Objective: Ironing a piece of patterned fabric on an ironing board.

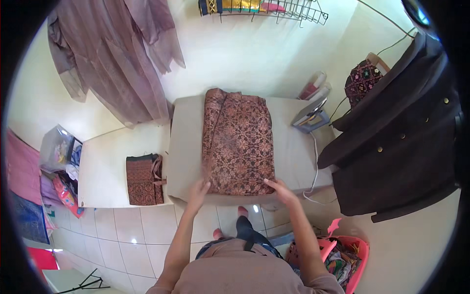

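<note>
A patterned brown and black cloth (240, 143) lies folded lengthwise on the grey padded ironing surface (185, 147). Its left side is doubled over towards the far end. At the cloth's near left corner, my left hand (198, 193) grips the edge. My right hand (283, 190) holds the near right corner, thumb on top and the fingers mostly hidden. To the right, an electric iron (312, 117) stands on its heel near the back, its white cord (315, 161) running towards the front edge.
Left of the padding, a folded patterned garment (144, 180) with ties lies on a white tabletop (104, 169). A mauve robe (114, 62) hangs at back left, a dark buttoned garment (400, 147) at right. A pink laundry basket (363, 253) stands by my right arm. A wire rack (271, 11) is overhead.
</note>
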The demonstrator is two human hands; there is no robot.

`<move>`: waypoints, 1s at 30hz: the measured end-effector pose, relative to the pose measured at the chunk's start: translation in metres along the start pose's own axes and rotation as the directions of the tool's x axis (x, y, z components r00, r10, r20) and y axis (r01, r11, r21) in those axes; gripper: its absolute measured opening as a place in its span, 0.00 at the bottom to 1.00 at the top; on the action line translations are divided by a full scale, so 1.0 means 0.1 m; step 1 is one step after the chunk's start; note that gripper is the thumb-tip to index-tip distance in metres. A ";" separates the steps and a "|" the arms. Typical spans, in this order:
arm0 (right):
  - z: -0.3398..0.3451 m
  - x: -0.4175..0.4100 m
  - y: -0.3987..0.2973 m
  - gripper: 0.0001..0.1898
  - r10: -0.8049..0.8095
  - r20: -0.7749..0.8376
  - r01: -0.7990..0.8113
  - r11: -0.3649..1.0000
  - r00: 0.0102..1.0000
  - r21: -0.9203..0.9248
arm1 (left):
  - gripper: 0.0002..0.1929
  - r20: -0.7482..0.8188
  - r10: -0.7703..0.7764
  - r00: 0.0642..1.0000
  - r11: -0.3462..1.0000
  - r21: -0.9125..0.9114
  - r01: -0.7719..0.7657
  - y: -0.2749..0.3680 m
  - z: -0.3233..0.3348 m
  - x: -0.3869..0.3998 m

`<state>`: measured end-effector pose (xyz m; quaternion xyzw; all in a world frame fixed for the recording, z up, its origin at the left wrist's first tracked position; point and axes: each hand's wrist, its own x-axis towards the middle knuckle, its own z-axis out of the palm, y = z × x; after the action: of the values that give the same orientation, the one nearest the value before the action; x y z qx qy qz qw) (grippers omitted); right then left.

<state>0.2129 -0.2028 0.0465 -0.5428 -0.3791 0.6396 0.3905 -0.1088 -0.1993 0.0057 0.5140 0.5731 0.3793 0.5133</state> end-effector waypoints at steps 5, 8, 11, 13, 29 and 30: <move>0.25 0.17 -0.15 0.28 0.095 -0.099 -0.102 0.992 0.991 -0.077 | 0.17 -0.001 0.101 0.995 0.988 0.116 -0.100 -0.63 -0.20 -0.19; 0.06 0.43 -0.10 0.22 0.015 -0.173 -0.020 0.999 0.985 -0.031 | 0.19 0.321 0.225 0.920 0.848 0.401 -0.347 0.11 -0.20 -0.27; 0.12 0.60 -0.03 0.19 -0.060 -0.201 0.057 0.998 0.978 -0.021 | 0.18 0.358 0.205 0.911 0.649 0.647 -0.401 0.24 -0.24 -0.40; 0.29 0.66 -0.08 0.19 -0.077 -0.190 0.076 0.997 0.979 -0.008 | 0.21 0.203 0.091 0.975 0.848 0.498 -0.183 0.19 -0.28 -0.38; 0.11 2.09 -0.47 0.28 -0.213 0.007 0.207 0.943 0.977 -0.260 | 0.20 -0.239 0.273 0.932 0.928 0.320 -0.190 0.24 0.09 1.26; 0.26 2.08 -0.65 0.28 -0.087 0.008 0.087 0.962 0.996 -0.257 | 0.21 -0.286 0.259 0.923 0.939 0.298 -0.171 0.13 0.02 1.20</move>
<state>0.1709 0.0118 0.0261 -0.5727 -0.4819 0.5663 0.3450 -0.0974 -0.0796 -0.0064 0.5703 0.6343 0.4312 0.2941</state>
